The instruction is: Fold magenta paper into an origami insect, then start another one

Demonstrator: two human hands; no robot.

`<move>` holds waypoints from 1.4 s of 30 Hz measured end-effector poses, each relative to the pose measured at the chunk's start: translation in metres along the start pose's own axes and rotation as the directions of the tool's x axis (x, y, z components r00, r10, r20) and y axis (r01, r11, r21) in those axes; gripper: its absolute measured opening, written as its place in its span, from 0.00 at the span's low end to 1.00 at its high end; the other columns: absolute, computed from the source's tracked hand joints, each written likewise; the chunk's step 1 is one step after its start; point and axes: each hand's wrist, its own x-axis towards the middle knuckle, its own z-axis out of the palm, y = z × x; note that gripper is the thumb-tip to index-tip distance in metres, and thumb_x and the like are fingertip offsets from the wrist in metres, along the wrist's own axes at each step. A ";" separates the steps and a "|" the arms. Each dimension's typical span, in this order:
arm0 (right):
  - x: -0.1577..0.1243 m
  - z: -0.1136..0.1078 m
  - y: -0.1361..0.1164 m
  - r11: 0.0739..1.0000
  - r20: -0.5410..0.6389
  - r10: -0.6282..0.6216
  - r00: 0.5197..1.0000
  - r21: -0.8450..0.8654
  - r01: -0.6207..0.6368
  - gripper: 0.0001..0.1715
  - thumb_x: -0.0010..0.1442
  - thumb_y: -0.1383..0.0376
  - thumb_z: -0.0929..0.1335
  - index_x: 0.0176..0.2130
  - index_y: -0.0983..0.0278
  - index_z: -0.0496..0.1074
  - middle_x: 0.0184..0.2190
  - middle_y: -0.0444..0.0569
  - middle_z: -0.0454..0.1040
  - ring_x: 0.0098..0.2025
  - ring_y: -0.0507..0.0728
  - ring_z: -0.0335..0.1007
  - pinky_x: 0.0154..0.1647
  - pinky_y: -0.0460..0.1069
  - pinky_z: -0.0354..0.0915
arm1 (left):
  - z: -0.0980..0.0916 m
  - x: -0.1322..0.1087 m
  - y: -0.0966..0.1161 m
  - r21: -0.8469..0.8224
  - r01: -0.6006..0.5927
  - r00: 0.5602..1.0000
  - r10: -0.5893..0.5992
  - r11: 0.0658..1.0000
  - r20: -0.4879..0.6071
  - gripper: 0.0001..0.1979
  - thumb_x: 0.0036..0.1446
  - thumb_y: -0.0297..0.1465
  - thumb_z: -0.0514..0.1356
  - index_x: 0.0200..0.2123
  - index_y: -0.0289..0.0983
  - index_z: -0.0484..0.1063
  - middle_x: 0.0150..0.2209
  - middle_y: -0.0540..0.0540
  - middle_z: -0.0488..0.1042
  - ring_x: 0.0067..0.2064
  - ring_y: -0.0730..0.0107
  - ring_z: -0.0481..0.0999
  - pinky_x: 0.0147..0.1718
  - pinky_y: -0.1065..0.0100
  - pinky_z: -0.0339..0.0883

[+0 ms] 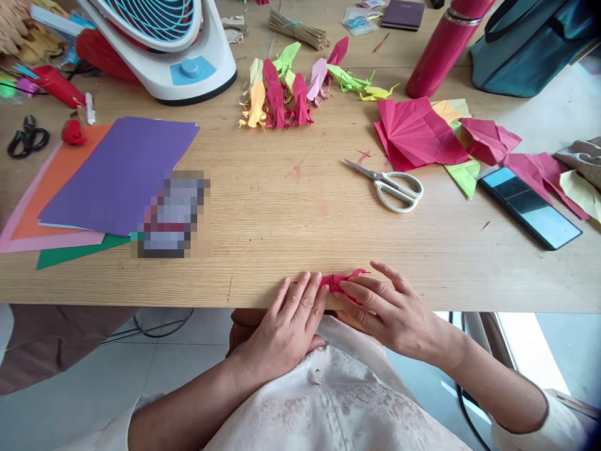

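Left hand (291, 322), right hand (392, 310) flat, fingers straight, pressing folded red paper piece (336, 281) at wooden desk's (300, 219) near edge; tiled floor (70, 401) below.

— Light wooden desk (291, 219), left side?
— Stacked coloured paper sheets (117, 169), purple on top; black scissors (28, 136) beside, fan base (173, 62) behind.
— Middle and right?
— Row of folded paper figures (282, 97), white scissors (394, 186), creased pink sheets (417, 134), dark phone (530, 207), red bottle (441, 50). At the near edge, small pink folded piece (340, 282).
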 end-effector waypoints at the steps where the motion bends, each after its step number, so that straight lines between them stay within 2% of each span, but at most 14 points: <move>1: -0.003 0.001 0.000 1.000 -0.022 0.013 1.000 0.013 -0.013 0.17 0.66 0.69 0.66 0.54 0.63 0.73 0.50 0.50 0.76 0.54 0.58 0.69 0.66 0.65 0.55 | -0.001 0.000 0.000 0.001 -0.001 1.000 0.001 1.000 0.003 0.37 0.65 0.51 0.49 0.65 0.28 0.60 0.67 0.32 0.60 0.66 0.47 0.61 0.62 0.52 0.54; 7: -0.020 -0.002 0.002 0.979 -0.142 0.202 0.969 0.056 -0.196 0.21 0.64 0.71 0.68 0.56 0.63 0.71 0.50 0.53 0.76 0.52 0.57 0.72 0.66 0.63 0.55 | 0.001 -0.001 -0.003 -0.058 -0.002 1.000 0.002 0.998 0.007 0.39 0.64 0.54 0.48 0.66 0.29 0.59 0.67 0.34 0.59 0.66 0.49 0.60 0.64 0.52 0.51; 11: -0.016 -0.002 -0.003 0.960 -0.177 0.278 0.944 0.087 -0.266 0.20 0.64 0.69 0.68 0.55 0.64 0.71 0.48 0.53 0.77 0.51 0.58 0.72 0.65 0.64 0.54 | 0.010 -0.003 0.000 -0.087 0.039 0.999 -0.041 0.995 -0.019 0.39 0.64 0.54 0.47 0.66 0.31 0.59 0.68 0.37 0.58 0.68 0.51 0.56 0.66 0.50 0.45; 17: 0.005 0.010 -0.017 0.952 -0.105 0.288 0.952 0.136 -0.273 0.22 0.65 0.64 0.67 0.58 0.65 0.69 0.52 0.53 0.76 0.56 0.60 0.69 0.67 0.65 0.50 | 0.021 -0.006 0.011 -0.133 0.123 0.990 -0.131 0.983 -0.053 0.37 0.64 0.52 0.49 0.66 0.31 0.60 0.68 0.38 0.59 0.72 0.53 0.45 0.68 0.48 0.39; 19: 0.008 0.014 -0.020 0.949 -0.090 0.301 0.950 0.131 -0.288 0.22 0.66 0.64 0.67 0.58 0.66 0.69 0.53 0.53 0.76 0.56 0.60 0.69 0.67 0.65 0.49 | 0.021 -0.004 0.014 -0.163 0.156 0.984 -0.168 0.974 -0.065 0.37 0.64 0.52 0.48 0.66 0.30 0.60 0.67 0.38 0.61 0.72 0.54 0.46 0.68 0.49 0.36; 25: 0.006 0.019 -0.021 0.940 -0.059 0.323 0.945 0.136 -0.313 0.20 0.67 0.66 0.66 0.58 0.64 0.70 0.54 0.51 0.76 0.58 0.59 0.67 0.68 0.64 0.47 | 0.016 0.003 0.019 -0.253 0.244 0.962 -0.268 0.936 -0.061 0.37 0.65 0.51 0.47 0.64 0.29 0.63 0.62 0.36 0.68 0.67 0.55 0.58 0.69 0.51 0.33; 32: 0.004 0.022 -0.023 0.941 -0.065 0.323 0.944 0.132 -0.313 0.22 0.66 0.67 0.66 0.59 0.65 0.68 0.55 0.51 0.75 0.59 0.59 0.66 0.68 0.64 0.47 | 0.014 0.006 0.019 -0.220 0.234 0.967 -0.250 0.947 -0.049 0.37 0.64 0.52 0.48 0.64 0.29 0.62 0.64 0.37 0.66 0.66 0.55 0.59 0.67 0.52 0.39; 38: 0.003 0.024 -0.024 0.939 -0.059 0.323 0.944 0.141 -0.313 0.22 0.67 0.67 0.65 0.59 0.64 0.68 0.56 0.52 0.74 0.60 0.60 0.65 0.69 0.64 0.46 | 0.012 0.011 0.022 -0.185 0.269 0.959 -0.281 0.945 -0.043 0.38 0.63 0.53 0.49 0.64 0.30 0.62 0.63 0.38 0.67 0.66 0.53 0.60 0.65 0.53 0.45; 42: 0.003 0.024 -0.024 0.941 -0.061 0.318 0.946 0.140 -0.308 0.23 0.67 0.66 0.66 0.60 0.66 0.67 0.56 0.52 0.74 0.59 0.60 0.66 0.69 0.64 0.47 | 0.015 0.012 0.022 -0.152 0.224 0.971 -0.233 0.963 -0.046 0.39 0.64 0.53 0.48 0.64 0.28 0.62 0.66 0.38 0.63 0.68 0.54 0.55 0.66 0.54 0.42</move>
